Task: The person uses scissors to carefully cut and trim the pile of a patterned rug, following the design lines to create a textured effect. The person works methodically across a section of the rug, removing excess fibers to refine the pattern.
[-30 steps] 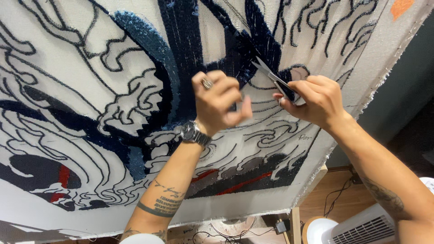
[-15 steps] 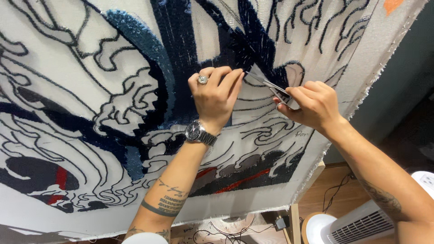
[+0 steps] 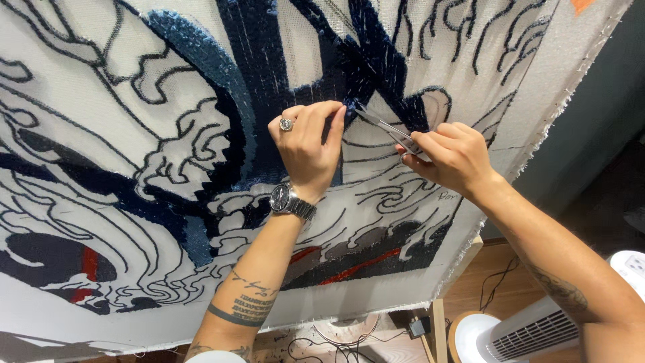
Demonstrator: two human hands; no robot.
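My left hand point(image 3: 310, 144) has slid up the tufted rug cloth point(image 3: 134, 134), fingertips now pinching the dark blue yarn near its upper right corner. My right hand point(image 3: 451, 158), fingers closed round slim scissors point(image 3: 386, 128), brings the blades alongside (a trim looks likely).

A white backing cloth point(image 3: 80, 87) is stretched over a wooden frame point(image 3: 438, 323). Blue, black and red tufted yarn patterns point(image 3: 195, 60) cover it. Its frayed edge runs along the right.

Scissors point(image 3: 390, 131) handles hidden inside right hand point(image 3: 450, 158), white fan point(image 3: 537, 329) cut off below
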